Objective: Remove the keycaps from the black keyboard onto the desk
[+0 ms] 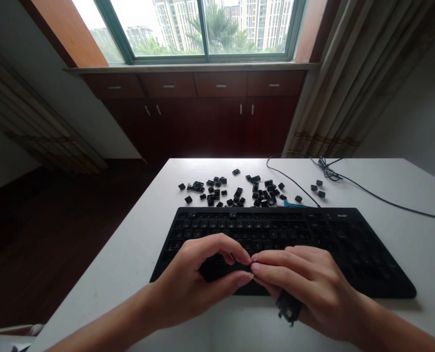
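My left hand (206,278) is over the front of the black keyboard (375,264), its thumb and index finger closed in a pinch. Their tips meet the fingertips of my right hand (309,278); a tiny dark bit shows there, too small to name. Under the curled fingers of my right hand is a black plastic piece (290,308) with small prongs, which looks like keycaps; the rest is hidden by the palm. On the keyboard many key positions have no caps. Behind it lie several loose black keycaps (238,192), scattered on the white table (129,249).
A blue brush-like tool (293,204) lies against the keyboard's back edge. The black cable (386,200) loops across the table's right side, beside several more keycaps (320,194). Beyond the table stand a dark red cabinet (206,127) and a window.
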The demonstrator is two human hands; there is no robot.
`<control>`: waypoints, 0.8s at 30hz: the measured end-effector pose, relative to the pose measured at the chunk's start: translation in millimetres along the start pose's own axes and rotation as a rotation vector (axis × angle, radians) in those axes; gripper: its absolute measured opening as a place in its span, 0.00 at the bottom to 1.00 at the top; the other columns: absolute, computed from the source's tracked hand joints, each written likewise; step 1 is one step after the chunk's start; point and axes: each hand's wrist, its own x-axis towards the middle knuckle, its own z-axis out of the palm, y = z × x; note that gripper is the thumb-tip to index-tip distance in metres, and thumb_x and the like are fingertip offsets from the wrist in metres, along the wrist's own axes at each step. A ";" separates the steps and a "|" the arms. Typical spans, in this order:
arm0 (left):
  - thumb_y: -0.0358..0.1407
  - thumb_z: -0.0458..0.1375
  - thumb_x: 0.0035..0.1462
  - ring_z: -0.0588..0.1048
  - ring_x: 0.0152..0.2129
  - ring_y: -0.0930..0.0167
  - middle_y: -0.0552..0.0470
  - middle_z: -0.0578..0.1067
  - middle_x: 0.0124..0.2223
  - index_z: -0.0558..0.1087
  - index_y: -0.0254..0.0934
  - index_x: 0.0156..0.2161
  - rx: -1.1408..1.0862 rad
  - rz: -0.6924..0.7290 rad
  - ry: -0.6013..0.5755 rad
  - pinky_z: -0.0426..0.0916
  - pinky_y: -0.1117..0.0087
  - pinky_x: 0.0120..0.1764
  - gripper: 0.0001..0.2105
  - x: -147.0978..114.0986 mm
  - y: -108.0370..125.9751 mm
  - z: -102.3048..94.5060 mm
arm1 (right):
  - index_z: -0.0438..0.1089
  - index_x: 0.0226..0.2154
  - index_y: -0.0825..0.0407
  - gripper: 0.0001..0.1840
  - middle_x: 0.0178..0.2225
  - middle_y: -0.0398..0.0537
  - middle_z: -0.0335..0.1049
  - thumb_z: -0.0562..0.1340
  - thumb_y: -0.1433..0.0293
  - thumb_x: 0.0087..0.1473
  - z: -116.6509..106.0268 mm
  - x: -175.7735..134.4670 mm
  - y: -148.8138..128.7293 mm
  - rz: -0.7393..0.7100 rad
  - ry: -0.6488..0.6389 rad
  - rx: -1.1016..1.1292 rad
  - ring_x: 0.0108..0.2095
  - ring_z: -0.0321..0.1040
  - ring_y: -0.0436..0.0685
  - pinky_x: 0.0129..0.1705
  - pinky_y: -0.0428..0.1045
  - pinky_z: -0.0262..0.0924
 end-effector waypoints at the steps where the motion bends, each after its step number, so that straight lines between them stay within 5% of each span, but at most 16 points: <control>1: 0.27 0.64 0.58 0.77 0.35 0.74 0.54 0.79 0.40 0.74 0.40 0.46 0.024 0.006 0.014 0.73 0.75 0.41 0.12 0.6 -0.1 -1.1 | 0.71 0.51 0.55 0.16 0.48 0.52 0.78 0.61 0.77 0.60 -2.9 -1.2 4.7 0.017 0.004 -0.021 0.38 0.76 0.54 0.37 0.49 0.68; 6: 0.26 0.60 0.61 0.74 0.35 0.74 0.51 0.77 0.41 0.72 0.39 0.47 0.112 0.055 0.102 0.72 0.73 0.39 0.10 4.1 -9.4 -7.0 | 0.73 0.49 0.50 0.15 0.48 0.49 0.78 0.60 0.74 0.60 -35.6 -11.0 42.4 0.223 0.038 -0.345 0.45 0.76 0.59 0.45 0.53 0.68; 10: 0.27 0.58 0.63 0.74 0.36 0.73 0.50 0.76 0.42 0.72 0.39 0.48 0.123 0.037 0.155 0.72 0.71 0.39 0.09 4.9 -15.3 -10.5 | 0.76 0.43 0.46 0.13 0.40 0.49 0.80 0.60 0.59 0.62 -67.2 -24.2 74.9 0.583 0.046 -0.696 0.33 0.76 0.64 0.31 0.53 0.61; 13: 0.27 0.57 0.64 0.74 0.36 0.73 0.50 0.76 0.41 0.71 0.39 0.48 0.125 0.034 0.153 0.72 0.71 0.39 0.09 3.8 -14.2 -10.5 | 0.78 0.40 0.47 0.20 0.30 0.54 0.78 0.58 0.52 0.61 -84.4 -37.0 94.8 0.701 0.011 -0.878 0.25 0.70 0.62 0.25 0.51 0.51; 17: 0.27 0.58 0.63 0.73 0.35 0.74 0.51 0.75 0.41 0.71 0.39 0.47 0.139 0.042 0.127 0.72 0.72 0.38 0.09 2.5 -10.8 -9.7 | 0.79 0.42 0.49 0.26 0.26 0.56 0.75 0.59 0.47 0.58 -96.3 -50.7 114.2 0.880 -0.112 -0.917 0.24 0.68 0.61 0.23 0.51 0.47; 24: 0.27 0.58 0.63 0.73 0.34 0.74 0.51 0.75 0.41 0.72 0.39 0.47 0.139 0.038 0.109 0.72 0.72 0.38 0.09 3.9 -12.4 -10.5 | 0.77 0.48 0.50 0.31 0.40 0.61 0.78 0.57 0.46 0.56 -98.3 -54.9 126.9 1.109 -0.196 -0.791 0.37 0.72 0.74 0.27 0.56 0.55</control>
